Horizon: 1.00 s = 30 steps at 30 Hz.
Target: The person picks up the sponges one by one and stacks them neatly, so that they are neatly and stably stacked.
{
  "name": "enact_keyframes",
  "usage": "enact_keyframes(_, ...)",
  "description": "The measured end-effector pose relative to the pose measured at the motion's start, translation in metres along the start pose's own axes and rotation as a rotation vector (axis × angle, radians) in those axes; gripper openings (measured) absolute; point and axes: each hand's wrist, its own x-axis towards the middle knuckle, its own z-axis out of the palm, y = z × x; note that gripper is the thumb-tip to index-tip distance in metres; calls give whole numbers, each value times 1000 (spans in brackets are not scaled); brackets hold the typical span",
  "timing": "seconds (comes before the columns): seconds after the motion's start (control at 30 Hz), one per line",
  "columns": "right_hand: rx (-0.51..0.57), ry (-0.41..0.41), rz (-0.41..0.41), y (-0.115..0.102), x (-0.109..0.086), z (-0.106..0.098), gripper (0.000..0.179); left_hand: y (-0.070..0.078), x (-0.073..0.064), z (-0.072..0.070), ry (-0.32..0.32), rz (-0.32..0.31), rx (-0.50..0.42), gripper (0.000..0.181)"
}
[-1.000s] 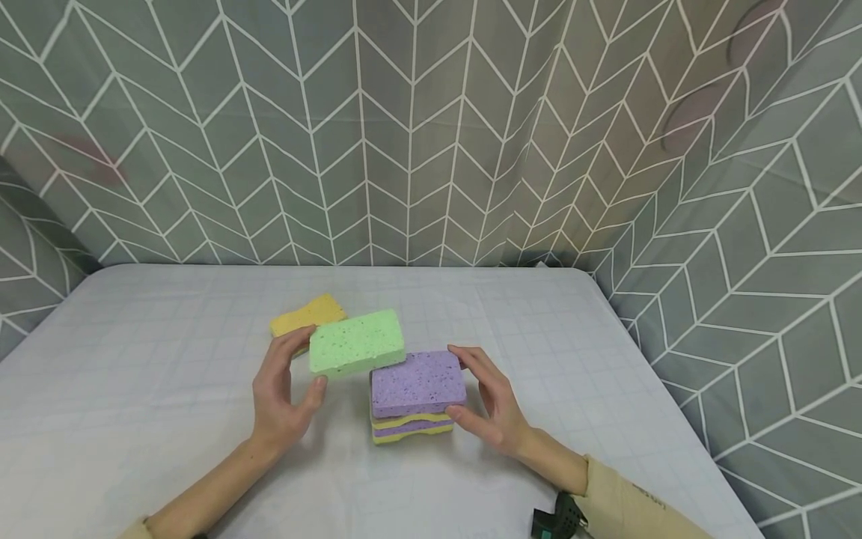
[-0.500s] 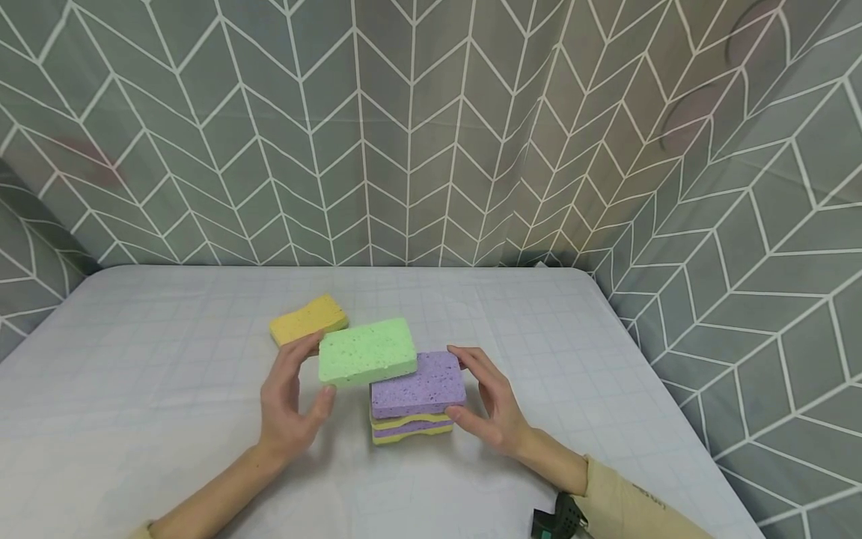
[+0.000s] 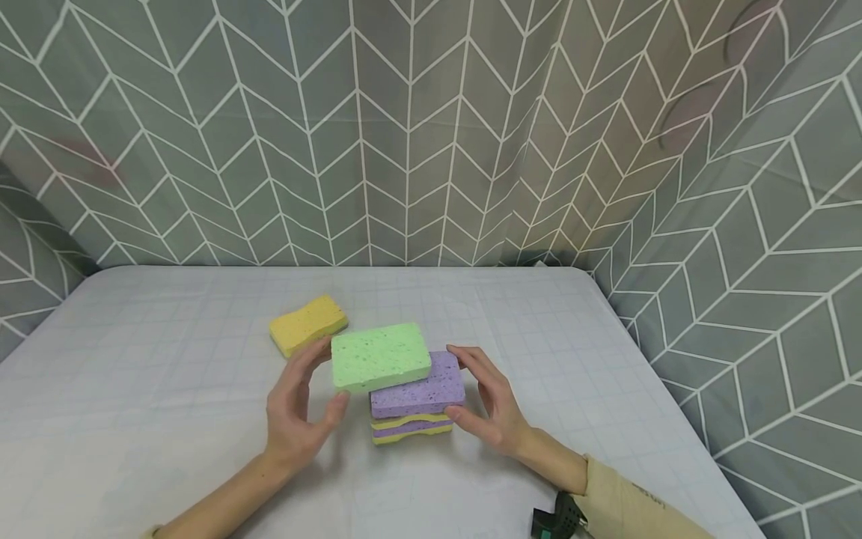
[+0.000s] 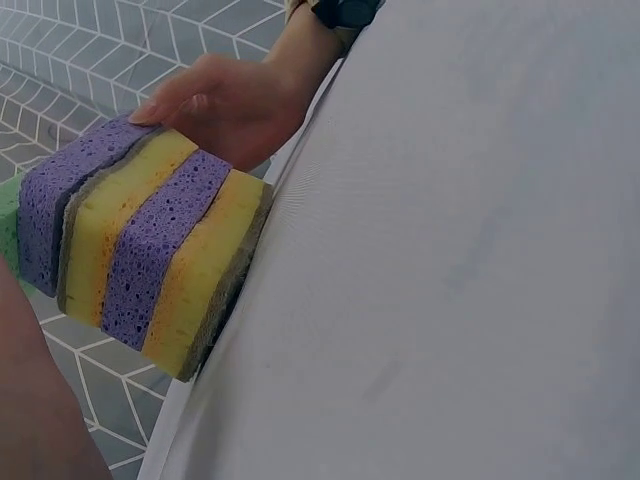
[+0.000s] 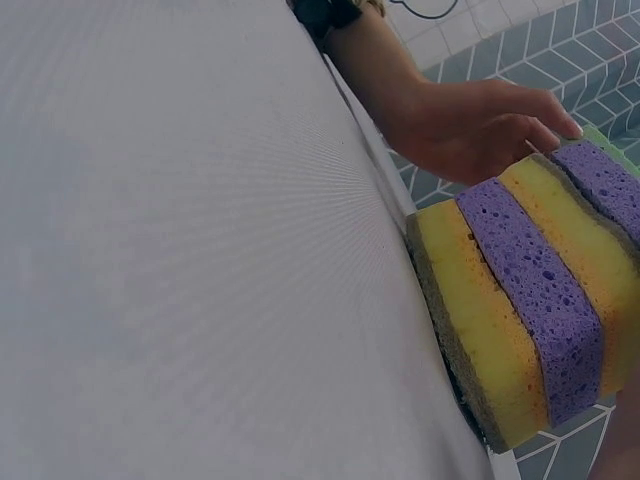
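Observation:
My left hand (image 3: 296, 408) pinches a light green sponge (image 3: 380, 355) between thumb and fingers. It is slightly tilted and overlaps the top left of a purple sponge (image 3: 417, 395); whether they touch, I cannot tell. The purple sponge tops a stack of yellow and purple sponges (image 3: 412, 428). My right hand (image 3: 494, 404) grips the stack's right side at the purple sponge, thumb in front and fingers behind. In the left wrist view the stack's layers (image 4: 165, 250) show side-on, grey scouring faces among them. The right wrist view shows the same layers (image 5: 530, 300) from the other side.
A single yellow sponge (image 3: 308, 323) lies flat on the white-covered table (image 3: 168, 359), behind my left hand. Patterned grey curtains (image 3: 404, 135) hang behind the table and on its sides. A black device (image 3: 557, 516) is strapped at my right wrist.
My left hand has carried the green sponge rightward and slightly nearer, further over the purple sponge. More of the yellow sponge shows behind it. My right hand and the stack have stayed put.

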Motion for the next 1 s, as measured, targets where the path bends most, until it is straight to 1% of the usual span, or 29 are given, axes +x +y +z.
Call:
enact_keyframes(0.2,2,-4,4,-1,0,0,71,5,-2,3,-28,-41,-5,61)
enact_keyframes(0.5,10,0,-1,-1,2,1,71,12,-5,14,-66,-72,-15,63)
enact_keyframes(0.7,22,-12,-8,0,3,3,70,14,-8,21,-77,-79,-18,60)
enact_keyframes(1.0,43,-22,21,-3,3,3,70,12,-9,29,-83,-65,23,58)
